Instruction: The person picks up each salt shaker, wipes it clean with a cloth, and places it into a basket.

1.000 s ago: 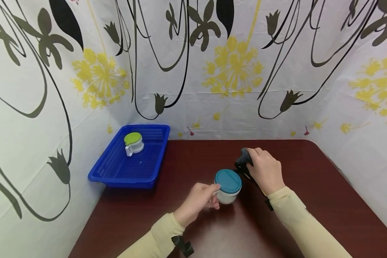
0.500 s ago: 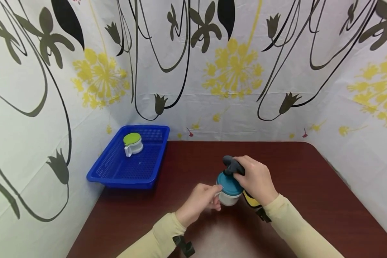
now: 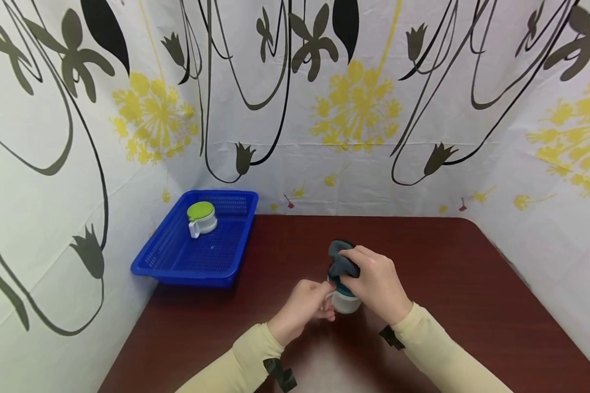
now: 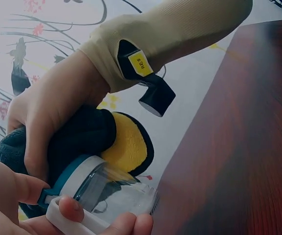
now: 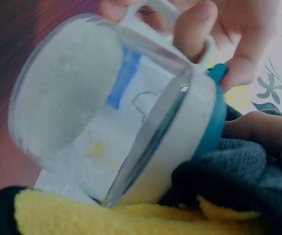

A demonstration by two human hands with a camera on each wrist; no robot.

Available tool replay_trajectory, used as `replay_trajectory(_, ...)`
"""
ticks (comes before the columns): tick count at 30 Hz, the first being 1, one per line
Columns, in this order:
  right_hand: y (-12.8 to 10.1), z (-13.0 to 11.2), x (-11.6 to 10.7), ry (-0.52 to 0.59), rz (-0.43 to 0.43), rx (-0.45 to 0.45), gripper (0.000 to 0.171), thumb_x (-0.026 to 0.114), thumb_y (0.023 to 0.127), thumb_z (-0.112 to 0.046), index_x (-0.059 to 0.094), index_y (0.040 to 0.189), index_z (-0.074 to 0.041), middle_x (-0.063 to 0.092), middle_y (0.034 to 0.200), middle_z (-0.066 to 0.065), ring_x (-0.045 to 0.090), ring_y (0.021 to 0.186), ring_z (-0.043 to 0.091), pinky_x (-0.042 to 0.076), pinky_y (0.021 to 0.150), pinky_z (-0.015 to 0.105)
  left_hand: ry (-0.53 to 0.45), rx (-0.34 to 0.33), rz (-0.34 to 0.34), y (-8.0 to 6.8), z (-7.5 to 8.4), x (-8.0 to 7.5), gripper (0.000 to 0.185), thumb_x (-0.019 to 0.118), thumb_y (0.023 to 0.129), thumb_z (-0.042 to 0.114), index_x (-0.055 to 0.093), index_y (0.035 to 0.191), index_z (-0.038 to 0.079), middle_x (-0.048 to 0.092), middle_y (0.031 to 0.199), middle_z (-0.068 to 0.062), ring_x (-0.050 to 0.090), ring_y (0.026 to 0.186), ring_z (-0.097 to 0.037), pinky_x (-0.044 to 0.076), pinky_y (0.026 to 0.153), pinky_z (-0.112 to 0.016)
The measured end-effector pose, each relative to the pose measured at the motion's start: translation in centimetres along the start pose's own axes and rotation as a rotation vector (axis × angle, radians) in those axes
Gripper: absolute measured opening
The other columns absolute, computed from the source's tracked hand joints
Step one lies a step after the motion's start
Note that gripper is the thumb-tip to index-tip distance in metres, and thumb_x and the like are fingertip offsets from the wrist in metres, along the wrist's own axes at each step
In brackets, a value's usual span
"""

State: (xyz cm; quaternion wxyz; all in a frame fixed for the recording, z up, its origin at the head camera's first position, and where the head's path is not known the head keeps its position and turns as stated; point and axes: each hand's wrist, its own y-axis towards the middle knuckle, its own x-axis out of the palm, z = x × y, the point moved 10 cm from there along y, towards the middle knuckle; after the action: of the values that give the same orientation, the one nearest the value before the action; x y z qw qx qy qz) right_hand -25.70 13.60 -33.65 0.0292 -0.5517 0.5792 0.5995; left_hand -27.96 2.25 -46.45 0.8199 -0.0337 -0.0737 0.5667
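A: Item one: jar (image 3: 345, 299), clear, with teal lid (image 4: 62, 178), set on the table (image 3: 447, 273) near its middle. Its white handle (image 4: 75, 223) is pinched by the left hand (image 3: 302, 308), fingers curled round it.

B: Item two: cloth (image 3: 342, 262), dark grey with a yellow underside (image 4: 126, 144), bunched and pressed onto the lid by the right hand (image 3: 376, 286), fingers curled over it.

A: Item three: blue basket (image 3: 177, 262), well apart at the left wall, with a green-lidded jar (image 3: 201, 217) held in it.

B: Risks, as judged: the jar could be tipped or skidded if the cloth is pressed off-centre, since only the handle is gripped. The lid could be loosened if it is rubbed round.

A: Not determinable: whether the lid is fully seated; most of it is covered by the cloth. The jar's contents are blurred in the wrist views, and the right fingertips are hidden in the folds.
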Motion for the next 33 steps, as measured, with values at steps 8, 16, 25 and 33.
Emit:
replay_trajectory(8, 0.5, -0.3, 0.9, 0.021, -0.041, 0.010, 0.033, 0.088, 0.075, -0.013, 0.073, 0.104, -0.018, 0.066, 0.095, -0.007, 0.063, 0.081, 0.010, 0.055, 0.068, 0.031, 0.000, 0.007, 0.012, 0.1, -0.1, -0.3, 0.042, 0.065, 0.091, 0.031, 0.053, 0.061, 0.003, 0.054, 0.061, -0.004, 0.062, 0.058, -0.019, 0.060, 0.067, -0.040)
replay_trajectory(16, 0.5, 1.2, 1.4, -0.099, -0.030, 0.001, 0.033, 0.089, 0.075, -0.012, 0.072, 0.102, -0.011, 0.064, 0.091, 0.000, 0.064, 0.074, 0.016, 0.057, 0.065, 0.036, -0.001, -0.015, 0.009, -0.2, -0.6, -0.4, 0.045, 0.066, 0.093, 0.032, 0.055, 0.063, 0.002, 0.053, 0.061, -0.005, 0.062, 0.057, -0.019, 0.060, 0.067, -0.040)
replay_trajectory(25, 0.6, 3.6, 0.9, -0.111, -0.023, 0.070, 0.036, 0.086, 0.078, -0.013, 0.073, 0.111, -0.011, 0.070, 0.101, 0.005, 0.069, 0.082, 0.025, 0.058, 0.068, 0.047, 0.016, -0.004, 0.003, -0.4, -0.2, -0.4, 0.047, 0.067, 0.093, 0.034, 0.055, 0.062, 0.002, 0.053, 0.061, -0.005, 0.060, 0.057, -0.017, 0.060, 0.067, -0.040)
replay_trajectory(33, 0.4, 2.9, 0.9, -0.141, 0.006, 0.043, 0.037, 0.087, 0.076, -0.017, 0.073, 0.110, -0.012, 0.069, 0.097, 0.004, 0.065, 0.082, 0.022, 0.057, 0.064, 0.044, 0.005, -0.003, 0.010, 0.0, -0.2, -1.0, 0.046, 0.066, 0.095, 0.033, 0.055, 0.062, 0.002, 0.052, 0.060, -0.005, 0.058, 0.057, -0.018, 0.059, 0.066, -0.041)
